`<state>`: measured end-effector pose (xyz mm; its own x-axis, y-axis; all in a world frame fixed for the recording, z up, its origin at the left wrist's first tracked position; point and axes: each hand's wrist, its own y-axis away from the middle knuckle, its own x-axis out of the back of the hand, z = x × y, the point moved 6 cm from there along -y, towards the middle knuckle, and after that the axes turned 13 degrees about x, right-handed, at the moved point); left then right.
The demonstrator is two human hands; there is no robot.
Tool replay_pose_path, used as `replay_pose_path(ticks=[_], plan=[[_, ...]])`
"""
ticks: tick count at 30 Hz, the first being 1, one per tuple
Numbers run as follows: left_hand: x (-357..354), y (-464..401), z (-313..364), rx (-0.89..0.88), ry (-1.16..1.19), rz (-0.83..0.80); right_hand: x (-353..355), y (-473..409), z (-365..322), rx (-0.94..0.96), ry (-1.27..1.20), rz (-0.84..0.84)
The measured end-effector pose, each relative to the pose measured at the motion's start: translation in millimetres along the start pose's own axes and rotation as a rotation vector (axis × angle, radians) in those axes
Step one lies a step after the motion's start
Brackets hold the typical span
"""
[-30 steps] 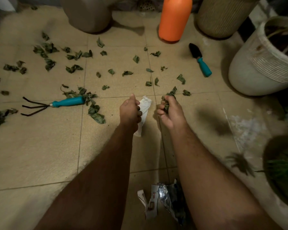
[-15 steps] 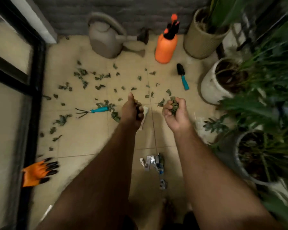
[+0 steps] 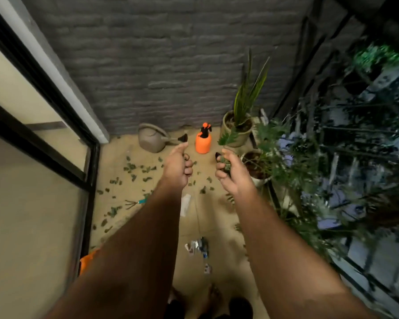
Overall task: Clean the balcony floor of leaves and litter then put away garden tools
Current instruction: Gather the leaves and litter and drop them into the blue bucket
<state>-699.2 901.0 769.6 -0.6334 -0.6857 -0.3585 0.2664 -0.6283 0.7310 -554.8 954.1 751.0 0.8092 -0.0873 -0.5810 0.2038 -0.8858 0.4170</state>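
I stand over the tiled balcony floor (image 3: 217, 229) with both arms stretched forward. My right hand (image 3: 228, 174) grips a bunch of green leaves (image 3: 225, 163). My left hand (image 3: 177, 168) is curled into a fist with the thumb up, and a dark bit of leaf shows between thumb and fingers. Dry leaves (image 3: 134, 168) lie scattered over the far floor. A hand rake with a teal handle (image 3: 136, 203) lies at the left, partly behind my left forearm. The black tip of a trowel (image 3: 217, 155) peeks out behind my right hand. A white paper scrap (image 3: 185, 202) and foil wrappers (image 3: 198, 246) lie between my arms.
A grey watering can (image 3: 152, 139) and an orange sprayer (image 3: 203, 142) stand by the brick wall. Potted plants (image 3: 237, 132) line the right side along a black railing (image 3: 309, 100). A sliding glass door (image 3: 44, 180) bounds the left, with an orange glove (image 3: 88, 261) beside it.
The view has risen far above the floor. Both hands lifted away from the tiles, the right still holding its leaves; the white scrap stayed on the floor.
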Motion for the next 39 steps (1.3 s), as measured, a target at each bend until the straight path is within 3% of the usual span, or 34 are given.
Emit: replay_pose_path(ticks=[8, 14, 22, 27, 31, 39], plan=[[-80, 78, 6, -0.040, -0.032, -0.177, -9, 60, -117, 0.209, 0.062, -0.030], [-65, 100, 21, -0.091, -0.054, -0.143, -36, 73, -122, 0.197, 0.189, -0.148], [57, 102, 82, -0.126, 0.139, -0.071, -130, 84, -30, 0.101, 0.218, -0.236], [157, 125, 125, -0.205, 0.241, 0.091, -212, 91, 45, 0.078, 0.309, -0.390], [228, 145, 146, -0.263, 0.316, 0.178, -278, 108, 104, -0.023, 0.344, -0.537], [334, 176, 172, -0.410, 0.487, 0.419, -366, 135, 200, -0.257, 0.419, -0.676]])
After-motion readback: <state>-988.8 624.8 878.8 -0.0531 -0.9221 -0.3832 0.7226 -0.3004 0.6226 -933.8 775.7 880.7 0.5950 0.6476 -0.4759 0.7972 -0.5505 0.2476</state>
